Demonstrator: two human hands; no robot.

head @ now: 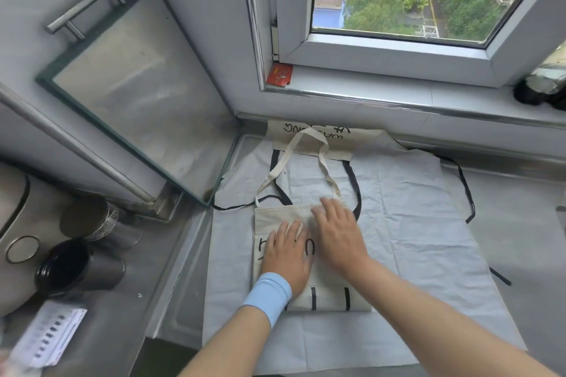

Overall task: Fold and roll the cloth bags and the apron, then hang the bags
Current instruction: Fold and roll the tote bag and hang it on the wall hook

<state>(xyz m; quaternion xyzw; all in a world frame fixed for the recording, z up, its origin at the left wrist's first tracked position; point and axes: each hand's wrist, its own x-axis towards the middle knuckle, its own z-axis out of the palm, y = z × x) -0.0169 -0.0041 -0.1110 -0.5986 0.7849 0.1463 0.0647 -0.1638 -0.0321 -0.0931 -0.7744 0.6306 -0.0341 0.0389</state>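
Left hand (286,257) and right hand (338,236) press flat, fingers straight and gripping nothing, on the cloth bag (330,297) atop the apron (413,223).

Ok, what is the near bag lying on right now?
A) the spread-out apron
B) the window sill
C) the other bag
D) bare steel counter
A: the near bag lies flat on the pale apron, with the left hand and right hand pressed on it.

The hands (286,257) (338,236) cover much of the bag (330,294) lettering
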